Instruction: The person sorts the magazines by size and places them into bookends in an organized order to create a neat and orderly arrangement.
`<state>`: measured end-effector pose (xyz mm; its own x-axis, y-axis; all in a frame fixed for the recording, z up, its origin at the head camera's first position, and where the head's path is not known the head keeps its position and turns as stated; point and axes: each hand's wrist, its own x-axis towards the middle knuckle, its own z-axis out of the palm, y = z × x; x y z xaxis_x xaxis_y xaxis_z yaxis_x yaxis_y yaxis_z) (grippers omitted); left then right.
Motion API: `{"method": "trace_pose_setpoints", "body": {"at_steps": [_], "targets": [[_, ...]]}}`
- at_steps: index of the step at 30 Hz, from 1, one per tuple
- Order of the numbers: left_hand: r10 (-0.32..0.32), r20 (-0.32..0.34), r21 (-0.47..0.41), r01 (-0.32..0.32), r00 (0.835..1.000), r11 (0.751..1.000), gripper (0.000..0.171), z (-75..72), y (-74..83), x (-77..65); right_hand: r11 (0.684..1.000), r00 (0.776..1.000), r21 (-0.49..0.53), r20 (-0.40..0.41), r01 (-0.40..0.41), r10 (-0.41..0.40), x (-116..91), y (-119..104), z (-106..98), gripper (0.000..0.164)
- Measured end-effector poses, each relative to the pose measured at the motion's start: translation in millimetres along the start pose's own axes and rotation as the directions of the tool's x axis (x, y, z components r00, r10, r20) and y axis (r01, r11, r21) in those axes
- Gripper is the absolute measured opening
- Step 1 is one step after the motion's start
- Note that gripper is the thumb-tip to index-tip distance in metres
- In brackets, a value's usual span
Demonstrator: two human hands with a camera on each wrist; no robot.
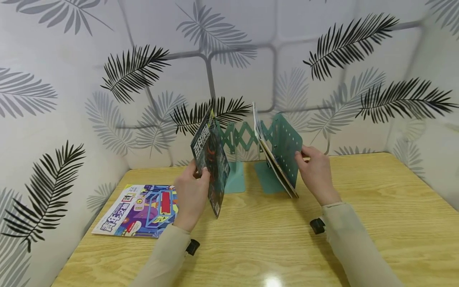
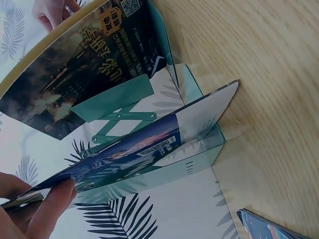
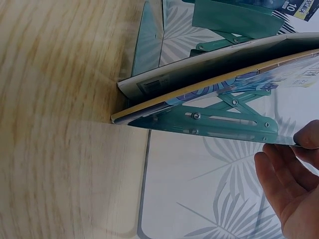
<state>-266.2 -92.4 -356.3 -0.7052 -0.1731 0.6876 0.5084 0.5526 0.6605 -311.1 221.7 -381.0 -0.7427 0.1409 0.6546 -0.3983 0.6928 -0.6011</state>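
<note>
1. Green sheet forms the expanding rack (image 1: 232, 137) ahead of my two hands: two end plates joined by a criss-cross lattice (image 2: 130, 116).
2. My left hand (image 1: 193, 191) is clamped on the dark magazine (image 1: 211, 163), thumb on one face, fingers round the other. It leans on edge just in front of that hand, on the inner side of the left end plate (image 2: 164, 174); whether its bottom touches the worktop (image 1: 251, 247) I cannot tell.
3. My right hand (image 1: 315, 169) pinches the near edge of the perforated right end plate (image 1: 288, 147) between thumb and fingers.
4. Inside the rack, just left of my right hand, at least two standing magazines (image 2: 99, 64) lean toward that plate, their upper parts fanned apart. A wide gap separates them from the dark magazine.
5. For good work here, I judge that my right hand should steady its plate lightly, since a sharp tug could let the leaning ones slip.
6. My left hand would do best to square the dark magazine against the left plate, its lower edge level, before loosening; thin covers may bow under a hard pinch.
7. Outside the rack, left of my left hand, a purple magazine (image 1: 143, 211) lies flat.
</note>
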Motion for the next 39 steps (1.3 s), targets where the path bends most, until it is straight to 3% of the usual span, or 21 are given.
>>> {"method": "trace_pose_setpoints", "body": {"at_steps": [29,39], "targets": [[-0.002,-0.016,-0.02,0.002,1.0,1.0,0.018,17.5,-7.8,12.3,1.0,1.0,0.007,0.012,-0.025,0.024,0.9,-2.3,2.9,0.022],[0.031,-0.015,-0.033,-0.031,0.999,0.999,0.019,23.8,-9.5,14.3,0.999,1.0,-0.034,-0.004,0.002,-0.002,0.8,0.0,0.7,0.019]]}}
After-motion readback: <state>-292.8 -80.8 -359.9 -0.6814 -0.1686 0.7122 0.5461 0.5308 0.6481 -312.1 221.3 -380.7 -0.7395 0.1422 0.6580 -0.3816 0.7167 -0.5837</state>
